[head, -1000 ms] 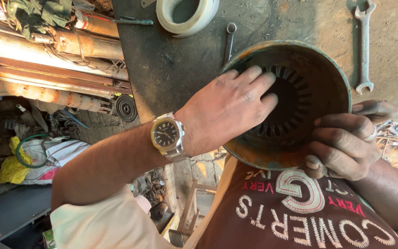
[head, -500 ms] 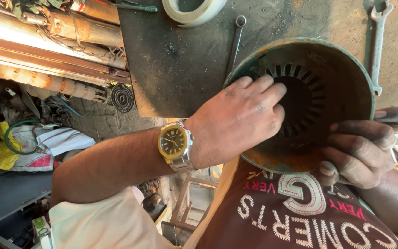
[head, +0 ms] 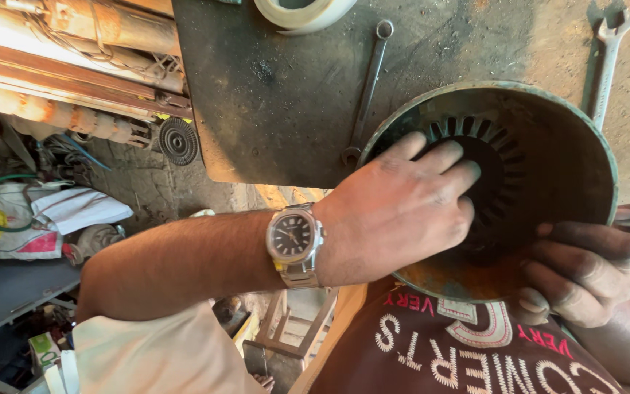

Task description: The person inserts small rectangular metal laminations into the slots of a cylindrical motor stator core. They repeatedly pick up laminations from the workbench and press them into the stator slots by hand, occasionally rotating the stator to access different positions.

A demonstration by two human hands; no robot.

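A round green metal motor housing point(head: 585, 131), rusty inside, lies tilted against my maroon shirt. Inside it sits a dark slotted core point(head: 501, 157). My left hand point(head: 395, 211), with a steel wristwatch point(head: 294, 241) on the wrist, reaches in over the near rim. Its fingers lie spread flat on the core's teeth and hold nothing. My right hand point(head: 577, 281), dark with grease, grips the lower right rim of the housing with curled fingers.
A dark metal sheet point(head: 271, 95) lies under the housing, with a ring spanner point(head: 366, 87) on it and a white tape roll point(head: 304, 11) at its far edge. An open-end wrench point(head: 607, 58) lies at the upper right. Rusty pipes point(head: 74, 66), a small ribbed disc point(head: 176, 142) and clutter fill the left.
My left hand has slid from the housing's rim further in over the core. The right hand keeps its grip on the rim.
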